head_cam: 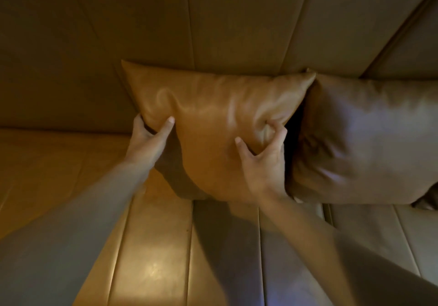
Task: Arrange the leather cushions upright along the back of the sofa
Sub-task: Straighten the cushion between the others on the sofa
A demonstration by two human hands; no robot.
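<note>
A tan leather cushion point(211, 116) stands upright in the middle, leaning against the sofa back point(213, 21). My left hand point(147, 140) grips its left edge, thumb on the front face. My right hand point(265, 161) pinches its lower right side, creasing the leather. A second, darker brown leather cushion point(369, 140) stands upright right beside it, its top corner touching the first one's corner. Both rest on the sofa seat point(154, 246).
The seat runs on to the left of the held cushion, with stitched panel seams. At the upper right the sofa back turns a corner point(403, 33). Something dark pokes out under the brown cushion's lower right corner point(426, 202).
</note>
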